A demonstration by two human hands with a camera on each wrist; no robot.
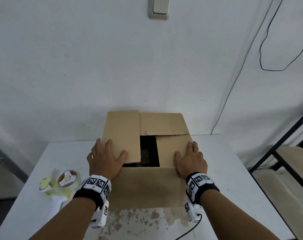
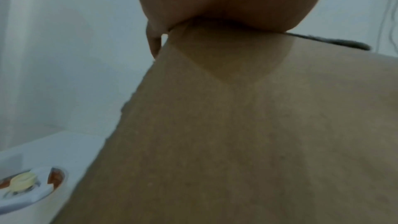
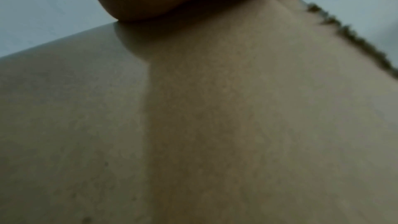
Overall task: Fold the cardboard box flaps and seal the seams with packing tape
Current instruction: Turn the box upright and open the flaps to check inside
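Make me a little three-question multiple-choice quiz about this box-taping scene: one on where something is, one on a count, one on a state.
1. Where does the tape dispenser lie?
A. inside the box
B. on the table, left of the box
C. on the floor

2. How many hands rest on the cardboard box?
A. none
B. one
C. two

3. What state is the box top in?
A. flaps folded in, a dark gap still open in the middle
B. fully taped shut
C. all flaps standing upright

Answers:
1 B, the head view shows it beside the left wrist.
2 C, the left hand and right hand each press a side flap flat.
3 A, the interior shows between the flaps and no fresh tape crosses them.
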